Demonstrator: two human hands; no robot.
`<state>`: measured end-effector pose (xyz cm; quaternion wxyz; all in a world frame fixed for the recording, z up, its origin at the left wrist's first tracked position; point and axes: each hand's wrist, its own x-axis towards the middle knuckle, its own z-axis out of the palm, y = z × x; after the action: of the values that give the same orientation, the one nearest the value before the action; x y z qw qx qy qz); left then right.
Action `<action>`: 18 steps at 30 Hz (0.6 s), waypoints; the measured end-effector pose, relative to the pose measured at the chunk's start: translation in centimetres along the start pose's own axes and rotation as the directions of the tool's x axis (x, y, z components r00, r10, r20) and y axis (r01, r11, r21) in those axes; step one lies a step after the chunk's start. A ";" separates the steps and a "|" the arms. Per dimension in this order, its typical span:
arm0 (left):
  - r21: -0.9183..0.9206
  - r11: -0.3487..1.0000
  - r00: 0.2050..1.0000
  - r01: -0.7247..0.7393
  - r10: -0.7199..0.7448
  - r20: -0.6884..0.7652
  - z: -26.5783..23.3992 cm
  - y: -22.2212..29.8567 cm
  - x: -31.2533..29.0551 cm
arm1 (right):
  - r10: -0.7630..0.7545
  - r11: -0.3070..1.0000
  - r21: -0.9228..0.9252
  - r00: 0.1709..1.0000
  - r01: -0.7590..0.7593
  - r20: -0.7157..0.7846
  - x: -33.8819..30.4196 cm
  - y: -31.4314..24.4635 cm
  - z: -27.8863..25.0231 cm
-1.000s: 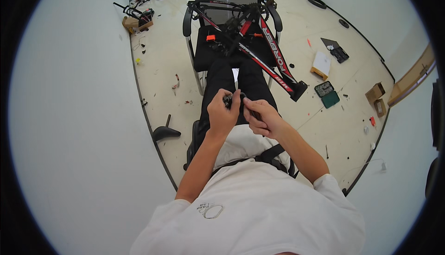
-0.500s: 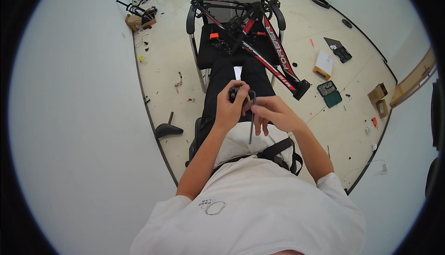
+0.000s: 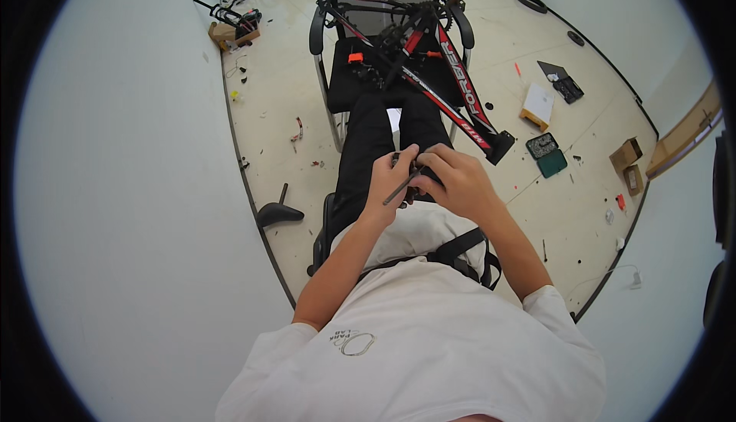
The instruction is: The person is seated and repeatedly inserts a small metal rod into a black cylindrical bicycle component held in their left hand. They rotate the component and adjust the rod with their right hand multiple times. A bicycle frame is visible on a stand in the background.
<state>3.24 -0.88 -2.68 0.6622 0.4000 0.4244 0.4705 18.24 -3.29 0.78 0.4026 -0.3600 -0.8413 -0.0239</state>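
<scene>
Above my lap, my two hands meet. My left hand (image 3: pixel 387 183) is closed around a small black part (image 3: pixel 412 194), mostly hidden by the fingers; its exact kind does not show. Fingers bent, my right hand (image 3: pixel 463 183) grips the end of a grey hex key (image 3: pixel 397 190) against that part. The key's long arm slants down to the left, across the front of my left hand. Beyond my knees, a red, black and white bicycle frame (image 3: pixel 448 108) lies across the black office chair (image 3: pixel 341 88).
An orange object (image 3: pixel 356 59) sits on the chair seat. On the floor at left lies a bicycle saddle (image 3: pixel 280 213). To the right are an opened green case (image 3: pixel 547 154), a white and yellow box (image 3: pixel 537 105), cardboard boxes (image 3: pixel 628 163) and a black tool case (image 3: pixel 567 88).
The hex key has swung from hanging nearly upright to slanting down-left over my left hand. My right hand has risen slightly and closed on its end; the black part is now more covered.
</scene>
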 end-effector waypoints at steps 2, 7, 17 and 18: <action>0.041 0.992 0.990 -0.116 0.118 -0.076 -0.4 -1.1 1.0 | -0.015 0.999 -0.038 0.998 0.013 -0.060 -0.5 0.2 1.7; 0.219 0.937 0.936 -0.271 0.310 -0.167 0.3 -2.8 0.7 | 0.055 0.998 0.016 0.988 -0.053 -0.146 -1.4 1.1 4.3; -0.031 0.999 1.000 -0.006 0.006 -0.007 -1.2 -1.5 1.5 | 0.348 0.852 0.367 0.927 -0.374 0.138 -0.2 0.1 2.1; -0.019 1.000 1.000 -0.010 0.010 0.001 -1.3 -1.3 1.6 | 0.295 0.907 0.283 0.950 -0.312 0.103 0.0 0.2 2.0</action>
<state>2.76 0.47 -4.62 0.6637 0.3963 0.4175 0.4776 17.06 -2.47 -0.63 0.4262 -0.4228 -0.7803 0.1754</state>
